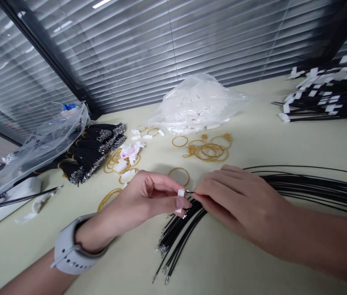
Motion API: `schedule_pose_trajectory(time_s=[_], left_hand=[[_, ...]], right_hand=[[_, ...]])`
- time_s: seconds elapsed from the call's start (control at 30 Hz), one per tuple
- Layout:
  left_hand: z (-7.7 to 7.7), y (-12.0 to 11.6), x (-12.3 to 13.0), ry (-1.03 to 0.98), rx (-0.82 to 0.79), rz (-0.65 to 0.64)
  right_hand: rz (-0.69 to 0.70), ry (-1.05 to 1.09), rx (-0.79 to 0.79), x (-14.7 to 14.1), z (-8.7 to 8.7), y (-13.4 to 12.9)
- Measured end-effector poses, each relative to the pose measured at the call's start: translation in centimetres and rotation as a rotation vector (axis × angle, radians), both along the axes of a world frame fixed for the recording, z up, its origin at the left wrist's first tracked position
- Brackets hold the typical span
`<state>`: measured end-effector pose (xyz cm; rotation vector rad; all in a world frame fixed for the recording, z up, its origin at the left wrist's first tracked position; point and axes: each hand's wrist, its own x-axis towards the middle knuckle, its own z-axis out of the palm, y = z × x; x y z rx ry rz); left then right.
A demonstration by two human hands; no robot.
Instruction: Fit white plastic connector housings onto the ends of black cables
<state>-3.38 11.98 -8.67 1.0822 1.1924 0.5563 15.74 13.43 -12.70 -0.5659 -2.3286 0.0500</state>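
A small white connector (180,200) is pinched between the thumb and fingers of my left hand (149,196), upright near the middle of the view. My right hand (238,196) grips a thin black wire (189,191) close to its metal tip, which points at the connector's top end. Whether the tip is inside the connector cannot be made out. Beneath both hands runs a bundle of black wires (179,229), its metal-tipped ends fanned toward the lower middle and its length curving off to the right.
A clear bag of white connectors (195,106) stands at the back. Yellow rubber bands (210,150) lie before it. Bundled black wires (84,151) and a plastic bag (44,143) are at left. Wires with white connectors (330,94) are piled at the back right.
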Motion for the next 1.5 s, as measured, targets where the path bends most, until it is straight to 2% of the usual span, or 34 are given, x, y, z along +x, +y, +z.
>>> schedule_pose_trajectory(time_s=[0.27,0.47,1.17,1.37,1.5], left_hand=[[0.11,-0.15,0.29,0.017,0.039,-0.014],[-0.16,-0.02,0.16,-0.040,0.089,0.028],[-0.25,-0.06,0.04,-0.029,0.082,-0.007],[-0.26,-0.16,0.23,0.057,0.102,-0.056],[-0.06,-0.36,0.40,0.075,0.108,-0.041]], right_hand=[[0.021,0.010,0.032,-0.27,0.03,-0.06],[-0.084,-0.017,-0.124,-0.45,0.02,0.35],[-0.044,0.071,-0.210,-0.22,-0.11,0.43],[0.040,-0.009,-0.316,0.09,-0.05,0.21],[0.118,0.028,-0.321,0.15,0.05,0.31]])
